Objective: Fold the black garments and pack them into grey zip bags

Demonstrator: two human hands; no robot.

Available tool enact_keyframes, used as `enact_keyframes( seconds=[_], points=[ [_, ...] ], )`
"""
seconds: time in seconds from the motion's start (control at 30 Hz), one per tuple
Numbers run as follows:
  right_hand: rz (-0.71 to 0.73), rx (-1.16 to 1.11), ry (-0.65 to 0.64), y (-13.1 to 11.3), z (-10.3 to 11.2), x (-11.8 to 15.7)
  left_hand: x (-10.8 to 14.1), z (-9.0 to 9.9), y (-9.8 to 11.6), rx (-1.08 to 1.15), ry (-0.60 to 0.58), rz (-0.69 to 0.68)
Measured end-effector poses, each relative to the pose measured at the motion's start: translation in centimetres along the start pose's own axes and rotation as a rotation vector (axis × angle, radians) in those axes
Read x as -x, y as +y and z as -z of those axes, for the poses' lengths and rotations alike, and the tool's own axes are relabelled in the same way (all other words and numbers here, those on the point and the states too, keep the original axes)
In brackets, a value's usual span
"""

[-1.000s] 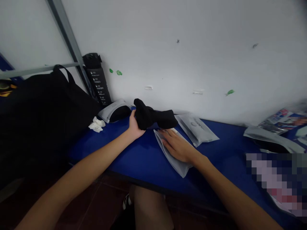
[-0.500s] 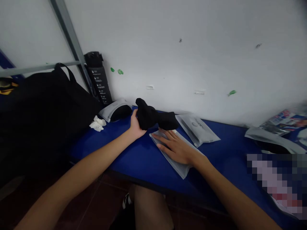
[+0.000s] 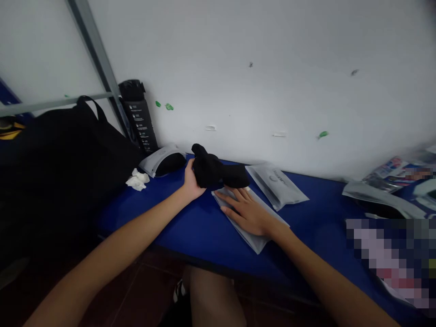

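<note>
A bunched black cloth item (image 3: 209, 169) is held in my left hand (image 3: 193, 181), whose fingers are partly hidden behind it. My right hand (image 3: 247, 211) lies flat with spread fingers on a frosted zip pouch (image 3: 254, 240), its fingertips beside the black cloth's lower right end. Another frosted pouch (image 3: 281, 186) with dark print rests just right of it, near the wall. At the left, a third pouch (image 3: 165, 159) has something black inside.
A crumpled white tissue (image 3: 137, 180) and a dark bottle (image 3: 139, 120) are at the left, beside a large black bag (image 3: 64, 159). Right on the blue table (image 3: 180, 227) are another pouch (image 3: 381, 195) and printed packets (image 3: 388, 175). A metal frame (image 3: 97, 50) stands against the wall.
The view has shifted slightly, so the wall and bottle appear a little lower. Both hands keep nearly the same places, with the black cloth still in my left hand.
</note>
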State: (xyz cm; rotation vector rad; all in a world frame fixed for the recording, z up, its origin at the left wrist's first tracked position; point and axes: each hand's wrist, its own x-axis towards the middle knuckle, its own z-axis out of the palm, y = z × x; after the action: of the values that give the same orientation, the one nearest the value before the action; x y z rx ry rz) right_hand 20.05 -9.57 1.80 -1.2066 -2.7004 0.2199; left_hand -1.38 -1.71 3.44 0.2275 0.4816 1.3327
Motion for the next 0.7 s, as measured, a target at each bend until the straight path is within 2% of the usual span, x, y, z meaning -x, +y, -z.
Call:
enact_keyframes(
  seconds=[0.13, 0.23, 0.4, 0.53, 0.63, 0.7],
  points=[
    [-0.065, 0.048, 0.015, -0.2, -0.3, -0.2, 0.1, -0.2, 0.2, 0.006, 0.045, 0.013],
    [-0.184, 0.089, -0.006, -0.7, -0.7, 0.7, 0.3, -0.3, 0.4, 0.024, 0.035, 0.005],
    [-0.398, 0.139, 0.04, -1.9, -1.9, 4.7, 0.4, -0.5, 0.7, 0.037, 0.002, 0.007],
    [-0.526, 0.129, 0.131, -2.3, -3.0, 8.2, 0.5, -0.5, 0.9, 0.045, 0.004, 0.029],
    [-0.656, 0.152, 0.217, -2.0, -3.6, 9.6, 0.4, -0.3, 0.7, 0.047, 0.007, 0.035],
    [-0.731, 0.176, 0.191, -1.5, -3.6, 9.7, 0.3, -0.2, 0.5, 0.054, 0.003, 0.042]
  ],
)
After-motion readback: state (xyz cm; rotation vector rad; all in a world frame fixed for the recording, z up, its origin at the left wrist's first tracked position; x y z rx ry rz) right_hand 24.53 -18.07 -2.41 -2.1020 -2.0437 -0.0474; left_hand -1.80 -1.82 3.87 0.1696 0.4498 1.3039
